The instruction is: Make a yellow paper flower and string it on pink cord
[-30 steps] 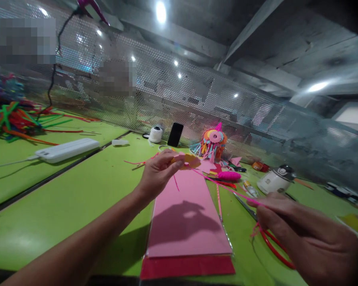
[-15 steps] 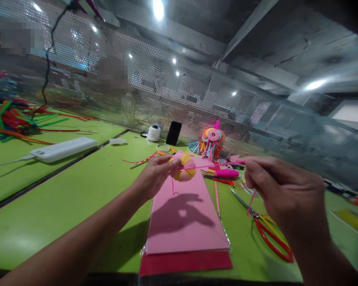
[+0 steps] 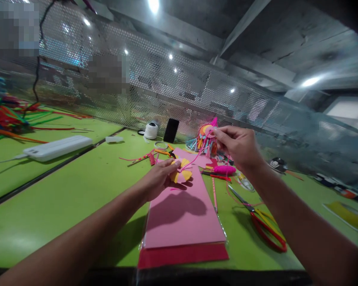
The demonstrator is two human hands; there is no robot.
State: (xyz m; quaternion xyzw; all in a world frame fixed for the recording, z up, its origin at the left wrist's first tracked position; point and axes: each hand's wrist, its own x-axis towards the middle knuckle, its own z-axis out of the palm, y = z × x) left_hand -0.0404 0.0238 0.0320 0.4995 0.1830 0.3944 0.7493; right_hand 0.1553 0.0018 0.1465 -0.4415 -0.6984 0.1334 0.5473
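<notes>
My left hand [image 3: 159, 178] pinches a small yellow and pink paper disc [image 3: 180, 174] just above a stack of pink paper sheets [image 3: 183, 210]. A thin pink thread [image 3: 197, 153] runs from the disc up to my right hand [image 3: 238, 147], whose fingers are pinched on its end, raised over the table. Behind my right hand stands a colourful fringed paper ornament [image 3: 204, 139].
Red-handled scissors [image 3: 265, 226] lie right of the sheets, with a pink thread spool [image 3: 223, 170] beyond. A black phone [image 3: 171, 130] and white tape roll [image 3: 150, 130] stand by the mesh fence. A white power strip [image 3: 56, 147] and pipe cleaners [image 3: 6, 119] lie left.
My right hand has risen from low on the right, moving up and leftward and drawing the pink thread taut. My left hand has dipped slightly towards the pink sheets.
</notes>
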